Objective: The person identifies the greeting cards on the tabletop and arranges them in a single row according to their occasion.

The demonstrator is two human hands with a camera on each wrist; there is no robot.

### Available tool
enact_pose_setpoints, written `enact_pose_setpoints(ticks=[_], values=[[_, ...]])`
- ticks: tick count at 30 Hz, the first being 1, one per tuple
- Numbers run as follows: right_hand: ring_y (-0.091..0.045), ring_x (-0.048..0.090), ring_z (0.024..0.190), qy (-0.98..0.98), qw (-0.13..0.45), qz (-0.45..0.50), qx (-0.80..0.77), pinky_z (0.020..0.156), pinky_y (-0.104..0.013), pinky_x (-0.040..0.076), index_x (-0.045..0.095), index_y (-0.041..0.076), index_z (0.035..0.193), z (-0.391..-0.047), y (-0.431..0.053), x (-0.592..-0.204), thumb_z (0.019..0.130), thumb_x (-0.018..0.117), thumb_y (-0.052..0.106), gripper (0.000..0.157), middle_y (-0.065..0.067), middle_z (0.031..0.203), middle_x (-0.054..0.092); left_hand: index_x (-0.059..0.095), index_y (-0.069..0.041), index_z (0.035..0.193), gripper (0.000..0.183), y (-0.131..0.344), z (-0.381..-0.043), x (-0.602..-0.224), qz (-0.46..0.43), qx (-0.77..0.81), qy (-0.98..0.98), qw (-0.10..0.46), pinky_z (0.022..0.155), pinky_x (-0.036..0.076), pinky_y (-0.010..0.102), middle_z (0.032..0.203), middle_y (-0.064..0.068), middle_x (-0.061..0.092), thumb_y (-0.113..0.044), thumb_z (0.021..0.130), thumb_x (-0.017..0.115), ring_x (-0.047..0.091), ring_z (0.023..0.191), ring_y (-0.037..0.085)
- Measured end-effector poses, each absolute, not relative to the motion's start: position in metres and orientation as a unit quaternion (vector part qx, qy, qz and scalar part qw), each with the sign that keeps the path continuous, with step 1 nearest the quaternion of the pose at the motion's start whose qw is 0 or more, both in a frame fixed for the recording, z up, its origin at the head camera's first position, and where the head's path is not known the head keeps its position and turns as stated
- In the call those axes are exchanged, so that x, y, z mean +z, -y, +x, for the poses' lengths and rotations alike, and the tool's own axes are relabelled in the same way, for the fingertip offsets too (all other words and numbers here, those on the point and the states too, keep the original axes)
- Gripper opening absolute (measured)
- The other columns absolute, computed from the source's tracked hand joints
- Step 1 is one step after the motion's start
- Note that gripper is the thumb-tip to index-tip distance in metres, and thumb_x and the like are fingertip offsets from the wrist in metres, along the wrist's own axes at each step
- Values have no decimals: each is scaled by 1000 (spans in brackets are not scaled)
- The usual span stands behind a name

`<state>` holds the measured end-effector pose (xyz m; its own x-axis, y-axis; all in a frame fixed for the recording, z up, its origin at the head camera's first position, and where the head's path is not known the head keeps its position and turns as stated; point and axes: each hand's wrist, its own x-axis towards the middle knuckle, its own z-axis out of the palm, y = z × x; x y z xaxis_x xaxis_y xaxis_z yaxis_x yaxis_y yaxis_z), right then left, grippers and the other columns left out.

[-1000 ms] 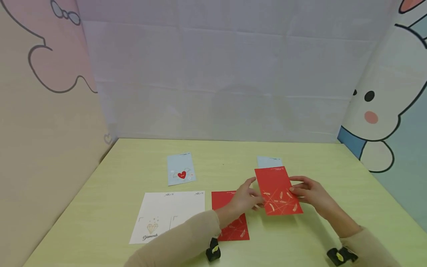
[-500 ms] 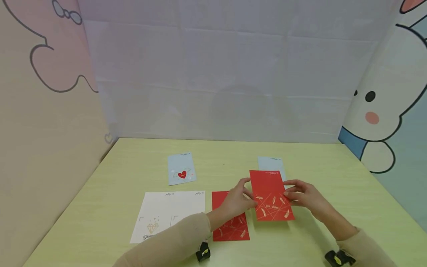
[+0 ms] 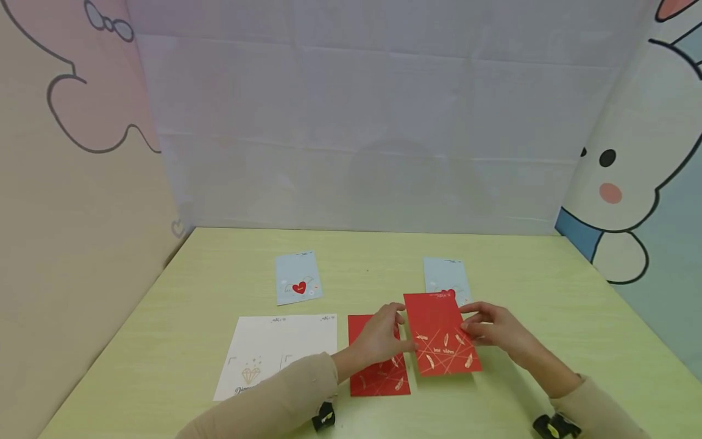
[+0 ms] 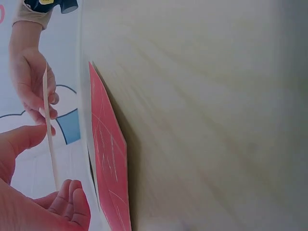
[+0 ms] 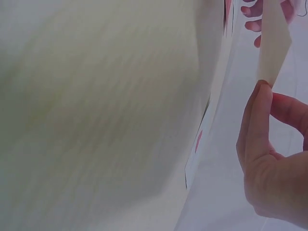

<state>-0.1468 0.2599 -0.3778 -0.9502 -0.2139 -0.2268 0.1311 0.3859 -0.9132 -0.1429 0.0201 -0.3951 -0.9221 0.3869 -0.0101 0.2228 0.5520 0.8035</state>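
A red card [image 3: 441,341] with gold feather prints and the words "best wishes" is held above the table. My right hand [image 3: 493,329] pinches its right edge between thumb and fingers; the right wrist view shows the pale back of this card. My left hand [image 3: 378,335] holds the left edge, thumb near the lower part and fingers higher up. Below the left hand, a second red card [image 3: 378,387] of the same design lies on the table, partly covered by that hand and forearm.
A white sheet [image 3: 296,335] printed with a diamond lies at left, partly under the left sleeve. Two pale blue cards lie farther back: one blue card [image 3: 296,268] at left, another blue card [image 3: 441,274] behind the held card. A white backdrop [image 3: 362,122] stands behind the table [image 3: 521,262].
Both hands have moved the red card to the left and nearer, lower in view. More of the right-hand blue card now shows behind it.
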Motion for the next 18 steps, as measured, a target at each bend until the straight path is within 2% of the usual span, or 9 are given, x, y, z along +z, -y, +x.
enact_pose_setpoints(ticks=[10,18], values=[[-21,57,74,-819,195,-58,-537,66,-36,51,42,-11,116,-146,-259,-384,83,59,8,41,-10,85,55,49,-2,110,57,-14,-147,-402,190,387,-899,80,54,41,19,80,-3,46,-29,68,76,43,70,9],[-20,57,73,-827,205,-53,-521,66,-34,51,44,-9,114,-146,-256,-386,83,60,10,40,-10,85,55,50,-5,99,46,-12,-150,-405,190,373,-903,96,54,39,20,77,-4,44,-28,68,76,41,68,9]])
